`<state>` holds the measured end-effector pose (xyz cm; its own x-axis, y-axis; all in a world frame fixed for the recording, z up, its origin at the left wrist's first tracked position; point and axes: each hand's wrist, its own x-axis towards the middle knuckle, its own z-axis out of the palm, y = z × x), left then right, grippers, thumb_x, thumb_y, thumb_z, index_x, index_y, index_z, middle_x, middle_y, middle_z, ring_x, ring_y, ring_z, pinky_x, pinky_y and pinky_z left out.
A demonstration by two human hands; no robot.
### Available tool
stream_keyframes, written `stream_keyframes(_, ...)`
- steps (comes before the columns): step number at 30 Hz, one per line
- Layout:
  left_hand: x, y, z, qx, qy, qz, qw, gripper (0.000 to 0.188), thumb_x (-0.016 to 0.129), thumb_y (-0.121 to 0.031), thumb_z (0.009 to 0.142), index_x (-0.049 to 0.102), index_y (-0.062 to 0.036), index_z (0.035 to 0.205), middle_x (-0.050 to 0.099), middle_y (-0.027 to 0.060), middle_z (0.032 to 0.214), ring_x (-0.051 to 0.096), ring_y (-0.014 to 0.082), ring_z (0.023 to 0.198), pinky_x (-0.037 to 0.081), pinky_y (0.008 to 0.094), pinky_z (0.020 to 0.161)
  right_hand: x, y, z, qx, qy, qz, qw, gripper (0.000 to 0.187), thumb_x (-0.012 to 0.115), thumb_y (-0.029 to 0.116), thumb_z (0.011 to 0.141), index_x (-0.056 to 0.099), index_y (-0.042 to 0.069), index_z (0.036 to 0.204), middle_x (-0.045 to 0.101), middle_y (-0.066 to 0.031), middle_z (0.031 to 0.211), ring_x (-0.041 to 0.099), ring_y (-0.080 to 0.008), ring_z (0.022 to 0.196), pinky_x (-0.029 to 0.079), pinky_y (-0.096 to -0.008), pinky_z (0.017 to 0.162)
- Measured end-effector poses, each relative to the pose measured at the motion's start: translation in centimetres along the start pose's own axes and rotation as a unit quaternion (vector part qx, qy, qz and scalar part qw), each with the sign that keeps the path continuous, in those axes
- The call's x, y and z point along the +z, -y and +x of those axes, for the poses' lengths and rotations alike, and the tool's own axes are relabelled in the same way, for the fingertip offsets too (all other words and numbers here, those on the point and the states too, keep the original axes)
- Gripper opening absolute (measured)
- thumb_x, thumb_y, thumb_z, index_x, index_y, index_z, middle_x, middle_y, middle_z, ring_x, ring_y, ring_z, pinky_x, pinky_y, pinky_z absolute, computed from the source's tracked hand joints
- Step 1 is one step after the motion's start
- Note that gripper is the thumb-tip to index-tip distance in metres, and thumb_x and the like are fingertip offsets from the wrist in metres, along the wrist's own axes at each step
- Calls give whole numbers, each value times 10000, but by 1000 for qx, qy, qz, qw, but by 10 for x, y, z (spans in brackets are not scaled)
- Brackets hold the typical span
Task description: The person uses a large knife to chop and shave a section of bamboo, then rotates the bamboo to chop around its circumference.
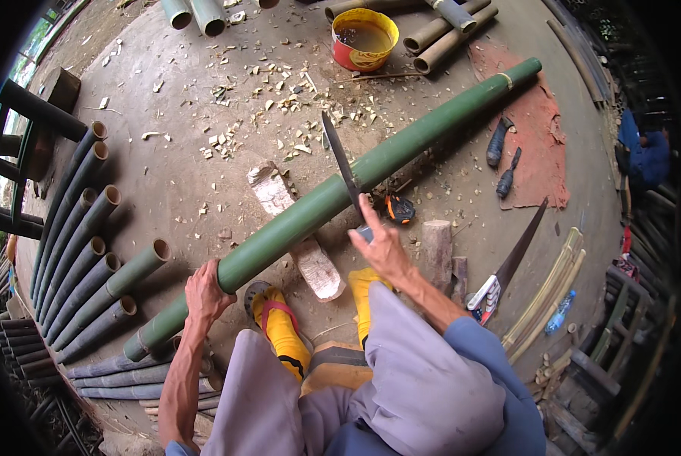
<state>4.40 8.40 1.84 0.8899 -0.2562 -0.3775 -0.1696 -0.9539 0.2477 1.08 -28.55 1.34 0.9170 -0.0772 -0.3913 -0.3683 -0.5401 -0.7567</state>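
Note:
A long green bamboo pole [295,220] lies slantwise in front of me, from lower left to upper right. My left hand [208,292] is wrapped round its lower part. In my right hand [382,247] is a long, dark-bladed knife [339,152], gripped by its grey handle with the index finger stretched along the blade. The blade crosses the pole near its middle and seems to touch it; its tip points up and away. Under the pole sits a pale, hacked wooden block [317,270], partly covered by it. A black and orange tape measure [399,209] rests beside my right hand.
Cut bamboo lengths [90,251] fan out at left. Wood chips [264,114] litter the floor. A red and yellow bucket [364,42] of murky liquid stands at the back. At right are a reddish sheet [538,152], a handsaw [519,251] and bamboo strips [545,292].

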Motion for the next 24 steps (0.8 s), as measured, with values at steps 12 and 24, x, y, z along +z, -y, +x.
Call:
stream_keyframes(12, -16, 3, 16, -22, 111, -95, 989, 604, 782, -231, 471, 586, -64, 1017, 672, 173, 886, 647, 387, 834, 512, 447, 750, 3, -27, -7, -189, 21, -102, 976, 728, 661, 252, 874, 312, 145, 1504, 572, -299, 1238, 696, -360, 811, 581, -484, 747)
stream_keyframes(24, 3, -15, 7, 33, -35, -28, 998, 704, 807, -191, 514, 552, -91, 1162, 650, 140, 988, 625, 319, 962, 472, 431, 800, -31, -29, 20, -112, -70, -136, 982, 722, 634, 284, 892, 298, 59, 1490, 592, -291, 1169, 672, -410, 730, 586, -472, 660)
